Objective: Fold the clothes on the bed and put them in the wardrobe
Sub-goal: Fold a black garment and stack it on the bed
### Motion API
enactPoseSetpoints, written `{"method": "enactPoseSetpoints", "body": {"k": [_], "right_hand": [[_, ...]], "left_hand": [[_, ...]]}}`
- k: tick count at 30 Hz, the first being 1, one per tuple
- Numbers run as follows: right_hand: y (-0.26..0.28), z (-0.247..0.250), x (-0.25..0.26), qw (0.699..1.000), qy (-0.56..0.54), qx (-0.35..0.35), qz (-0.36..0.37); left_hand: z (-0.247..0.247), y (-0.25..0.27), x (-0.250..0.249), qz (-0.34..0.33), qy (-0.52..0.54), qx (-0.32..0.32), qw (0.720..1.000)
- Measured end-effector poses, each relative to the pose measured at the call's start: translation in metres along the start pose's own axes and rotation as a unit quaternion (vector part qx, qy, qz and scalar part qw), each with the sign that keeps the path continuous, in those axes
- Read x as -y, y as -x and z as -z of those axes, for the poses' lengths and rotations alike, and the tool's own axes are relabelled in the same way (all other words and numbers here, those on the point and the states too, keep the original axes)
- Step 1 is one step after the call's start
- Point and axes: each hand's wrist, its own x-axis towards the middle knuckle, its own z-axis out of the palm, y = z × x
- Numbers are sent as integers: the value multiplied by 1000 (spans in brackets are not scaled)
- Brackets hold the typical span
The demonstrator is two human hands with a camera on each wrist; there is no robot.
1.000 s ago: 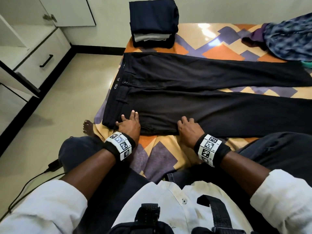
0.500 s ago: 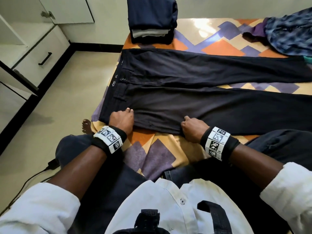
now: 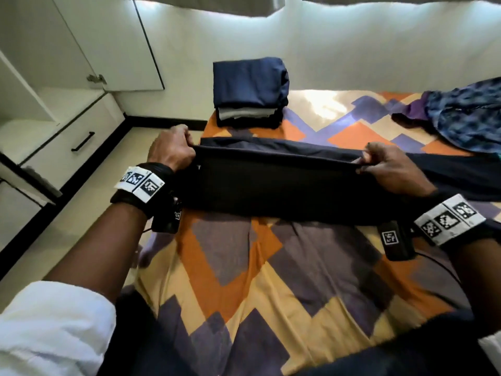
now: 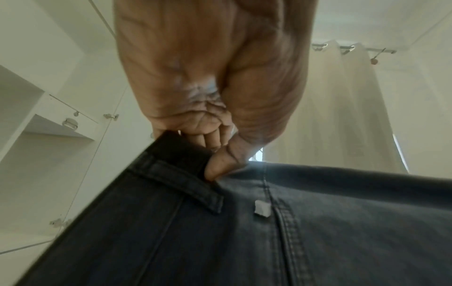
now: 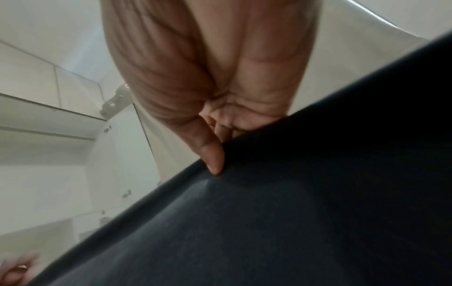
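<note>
Where hands [image 3: 282, 165] lay flat, trousers [image 3: 271, 185] lifted.

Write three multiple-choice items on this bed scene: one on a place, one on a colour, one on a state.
1. Where does the folded stack sit?
A. far corner of the bed
B. on the floor
C. inside the drawer

2. What colour is the stack's top piece?
A. orange
B. navy blue
C. white

3. How are the black trousers held?
A. untouched
B. by one hand only
C. pinched by both hands

Answers: 1 A, it rests on the bedsheet by the wall; 2 B, its top fold is navy; 3 C, the left hand and right hand each have a grip on the lifted edge.
</note>
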Motion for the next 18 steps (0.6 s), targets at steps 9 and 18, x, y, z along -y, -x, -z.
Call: {"method": "enactPoseSetpoints", "body": {"k": [9,18], "right_hand": [[-157,-20,-44,994,105,-31,-12],[-230,-57,-96,986,154,36,-59]], "left_hand": [[-77,-132,-2,-30,-54,58,996],[-147,-190,31,9,-69,183,981]]}}
